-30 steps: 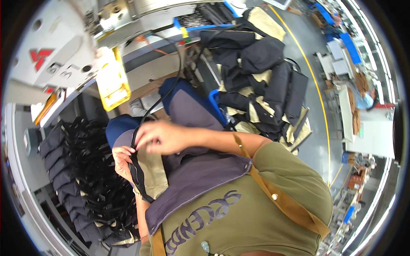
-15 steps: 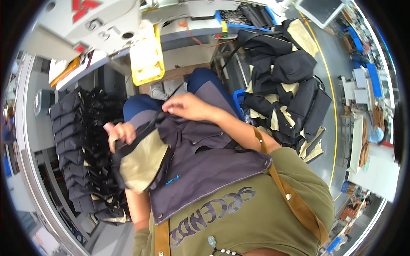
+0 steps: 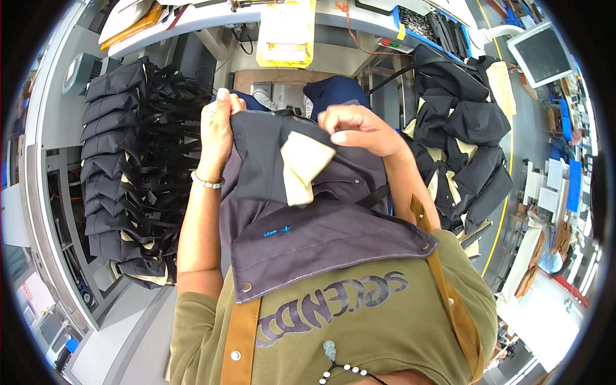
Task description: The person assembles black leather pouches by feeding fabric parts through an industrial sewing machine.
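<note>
Fabric piece (image 3: 301, 212), dark navy with a cream patch (image 3: 301, 168), hangs in front of the person's chest, its lower flap draped over a brown-strapped apron (image 3: 242, 333). Left hand (image 3: 217, 131) grips the top left edge, fingers closed on the cloth, a bead bracelet (image 3: 206, 183) on the wrist. Right hand (image 3: 359, 128) pinches the top right edge, fingers curled tight. Left of the arms, a stack (image 3: 119, 173) of like pieces lies; another pile (image 3: 462, 128) sits at the right. A pale bench (image 3: 212, 19) runs across the top.
</note>
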